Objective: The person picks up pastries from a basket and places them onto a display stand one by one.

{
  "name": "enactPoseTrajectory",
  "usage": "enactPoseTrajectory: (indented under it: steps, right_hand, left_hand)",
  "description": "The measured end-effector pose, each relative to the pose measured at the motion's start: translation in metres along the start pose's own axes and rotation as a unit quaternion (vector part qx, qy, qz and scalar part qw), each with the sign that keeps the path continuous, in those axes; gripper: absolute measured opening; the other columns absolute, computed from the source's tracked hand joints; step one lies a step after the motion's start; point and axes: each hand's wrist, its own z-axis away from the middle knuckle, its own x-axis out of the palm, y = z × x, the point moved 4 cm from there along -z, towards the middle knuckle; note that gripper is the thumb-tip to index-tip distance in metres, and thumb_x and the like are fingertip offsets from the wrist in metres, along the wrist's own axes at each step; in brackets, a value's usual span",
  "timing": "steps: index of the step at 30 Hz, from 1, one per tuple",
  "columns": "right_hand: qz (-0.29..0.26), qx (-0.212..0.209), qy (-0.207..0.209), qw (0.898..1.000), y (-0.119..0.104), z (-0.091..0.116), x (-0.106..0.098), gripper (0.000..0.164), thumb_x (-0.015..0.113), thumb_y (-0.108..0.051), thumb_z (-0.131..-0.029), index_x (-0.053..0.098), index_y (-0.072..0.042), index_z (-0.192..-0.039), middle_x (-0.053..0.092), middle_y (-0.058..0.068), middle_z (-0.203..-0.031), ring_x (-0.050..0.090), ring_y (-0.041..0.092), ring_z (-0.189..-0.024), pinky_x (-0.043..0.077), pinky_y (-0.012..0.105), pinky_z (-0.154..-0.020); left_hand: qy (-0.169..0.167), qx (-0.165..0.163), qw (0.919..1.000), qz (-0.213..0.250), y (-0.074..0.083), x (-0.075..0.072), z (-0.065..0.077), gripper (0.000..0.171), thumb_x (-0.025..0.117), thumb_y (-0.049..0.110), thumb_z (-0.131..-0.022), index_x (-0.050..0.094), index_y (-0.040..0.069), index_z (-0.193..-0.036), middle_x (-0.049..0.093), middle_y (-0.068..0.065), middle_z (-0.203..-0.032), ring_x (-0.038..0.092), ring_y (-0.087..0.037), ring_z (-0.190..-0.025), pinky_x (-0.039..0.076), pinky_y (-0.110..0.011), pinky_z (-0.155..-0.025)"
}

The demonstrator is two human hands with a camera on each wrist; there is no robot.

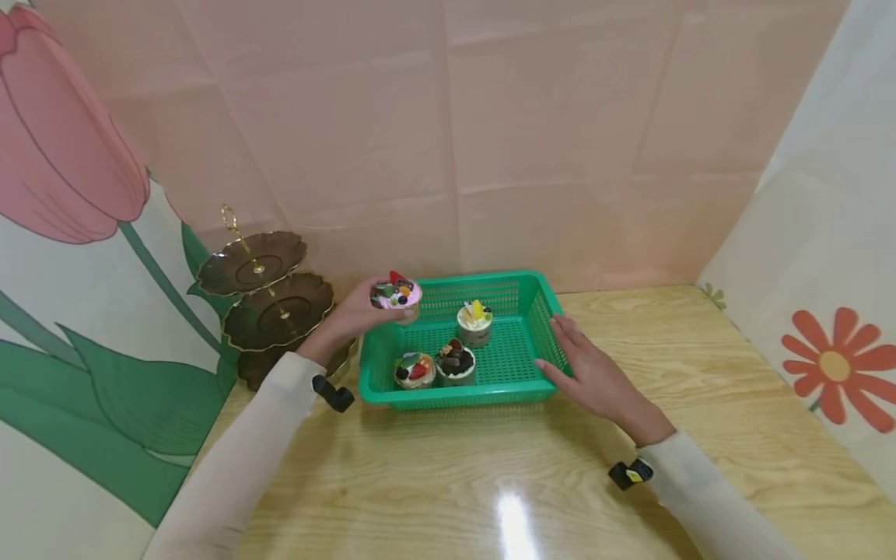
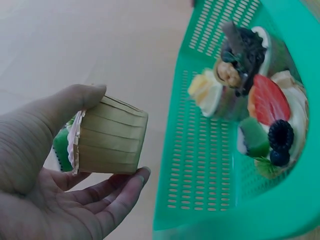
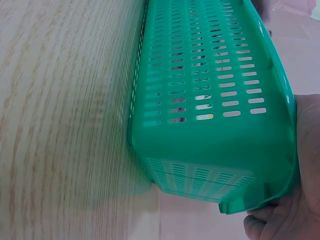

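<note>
My left hand (image 1: 360,307) holds a toy cupcake (image 1: 397,297) with pink cream and fruit above the left rim of a green plastic basket (image 1: 518,342). The left wrist view shows its pleated pale paper cup (image 2: 110,135) between thumb and fingers. Against the basket's right rim rests my right hand (image 1: 595,373), its fingers fairly straight and its thumb over the near corner. Inside the basket are a yellow-topped cupcake (image 1: 474,323), a chocolate-topped cupcake (image 1: 456,362) and a strawberry-topped cupcake (image 1: 414,370).
A three-tier brown stand (image 1: 269,311) with a gold handle is at the back left, close behind my left forearm. The basket sits on a wood-grain table (image 1: 420,482). A pink backdrop (image 1: 490,155) rises behind, with flower-printed panels at both sides.
</note>
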Motion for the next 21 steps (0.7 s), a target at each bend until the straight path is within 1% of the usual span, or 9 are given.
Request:
enactPoseTrajectory:
  steps: [3, 6, 9, 12, 16, 18, 21]
  right_hand:
    - [0.0, 0.002, -0.004, 1.0, 0.0, 0.0, 0.001, 0.085, 0.05, -0.054, -0.104, 0.02, 0.004, -0.159, 0.014, 0.02, -0.167, 0.01, 0.035, -0.155, 0.027, 0.06, -0.115]
    - [-0.001, 0.005, -0.006, 1.0, 0.0, 0.0, 0.001, 0.086, 0.05, -0.054, -0.103, 0.02, 0.005, -0.159, 0.014, 0.02, -0.168, 0.008, 0.034, -0.155, 0.026, 0.06, -0.116]
    - [0.0, 0.006, -0.004, 1.0, -0.001, 0.0, 0.001, 0.086, 0.05, -0.054, -0.103, 0.021, 0.005, -0.158, 0.014, 0.019, -0.168, 0.007, 0.033, -0.155, 0.027, 0.059, -0.116]
    - [-0.002, 0.009, -0.003, 1.0, -0.001, 0.0, 0.0, 0.086, 0.05, -0.054, -0.103, 0.02, 0.005, -0.158, 0.013, 0.02, -0.168, 0.006, 0.032, -0.155, 0.026, 0.059, -0.116]
    - [-0.001, 0.01, -0.006, 1.0, -0.001, 0.0, -0.001, 0.086, 0.049, -0.054, -0.104, 0.018, 0.005, -0.159, 0.012, 0.02, -0.168, 0.005, 0.032, -0.156, 0.025, 0.06, -0.116]
    - [0.001, 0.01, -0.009, 1.0, -0.001, 0.0, -0.001, 0.086, 0.048, -0.054, -0.104, 0.017, 0.005, -0.159, 0.011, 0.02, -0.168, 0.004, 0.032, -0.156, 0.024, 0.059, -0.117]
    - [-0.001, 0.011, -0.011, 1.0, -0.002, 0.0, -0.001, 0.086, 0.048, -0.054, -0.104, 0.017, 0.005, -0.159, 0.011, 0.02, -0.168, 0.004, 0.032, -0.156, 0.024, 0.059, -0.116]
  left_hand:
    - [0.003, -0.01, 0.9999, 0.003, 0.004, -0.004, 0.006, 0.08, 0.083, 0.033, -0.086, 0.043, 0.005, -0.149, 0.058, -0.017, -0.128, 0.06, -0.028, -0.108, 0.052, -0.045, -0.092]
    - [0.004, -0.012, 0.9999, -0.001, 0.008, -0.01, 0.012, 0.082, 0.083, 0.032, -0.086, 0.04, 0.004, -0.151, 0.056, -0.018, -0.129, 0.058, -0.028, -0.108, 0.052, -0.048, -0.093]
    - [0.014, 0.001, 0.9998, -0.011, 0.011, -0.016, 0.017, 0.078, 0.082, 0.029, -0.088, 0.042, 0.003, -0.149, 0.057, -0.019, -0.128, 0.058, -0.029, -0.106, 0.053, -0.044, -0.088]
    - [0.028, 0.011, 0.9992, -0.025, 0.013, -0.023, 0.023, 0.075, 0.08, 0.028, -0.089, 0.043, 0.001, -0.148, 0.057, -0.02, -0.129, 0.059, -0.029, -0.106, 0.053, -0.036, -0.084]
    - [0.048, 0.005, 0.998, -0.04, 0.013, -0.032, 0.032, 0.077, 0.077, 0.033, -0.091, 0.04, 0.001, -0.15, 0.056, -0.019, -0.133, 0.059, -0.028, -0.111, 0.052, -0.031, -0.083]
    - [0.06, -0.001, 0.9971, -0.045, 0.013, -0.037, 0.038, 0.079, 0.077, 0.036, -0.091, 0.038, 0.0, -0.15, 0.055, -0.02, -0.134, 0.058, -0.029, -0.113, 0.051, -0.032, -0.085]
    - [0.081, -0.007, 0.9951, -0.055, 0.014, -0.046, 0.047, 0.082, 0.076, 0.04, -0.091, 0.036, 0.0, -0.152, 0.054, -0.02, -0.133, 0.057, -0.029, -0.112, 0.051, -0.031, -0.084]
